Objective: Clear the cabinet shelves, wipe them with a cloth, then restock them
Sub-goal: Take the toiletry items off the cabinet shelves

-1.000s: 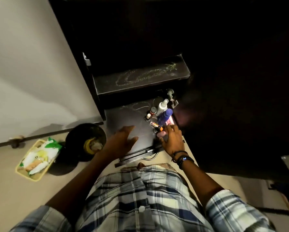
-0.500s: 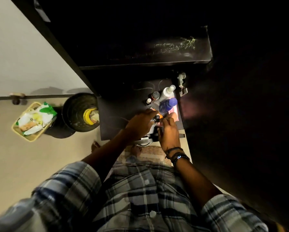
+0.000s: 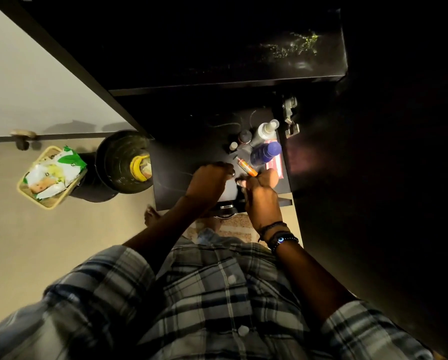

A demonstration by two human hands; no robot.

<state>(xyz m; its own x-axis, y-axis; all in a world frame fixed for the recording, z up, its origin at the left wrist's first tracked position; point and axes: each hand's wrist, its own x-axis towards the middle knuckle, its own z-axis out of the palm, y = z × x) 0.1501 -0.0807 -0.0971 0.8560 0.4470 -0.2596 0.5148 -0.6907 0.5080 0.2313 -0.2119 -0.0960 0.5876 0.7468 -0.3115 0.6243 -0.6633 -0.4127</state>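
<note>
Dark cabinet shelf (image 3: pixel 186 162) holds bottles (image 3: pixel 265 152) at one o'clock. Left hand (image 3: pixel 210 181) curls closed over the shelf, contents unclear; right hand (image 3: pixel 259 185) pinches an orange tube (image 3: pixel 247 167) beside them.

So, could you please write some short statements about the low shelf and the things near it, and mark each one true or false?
1. The blue bottle lies on the low shelf beside the white spray bottle. True.
2. The orange tube is inside the yellow basket. False: it is on the shelf, between the two hands.
3. Both hands, the left hand and the right hand, are over the front part of the shelf. True.
4. The black bucket stands on the shelf. False: it stands on the floor, left of the shelf.
5. The bracelets are on the left wrist. False: they are on the right wrist.
</note>
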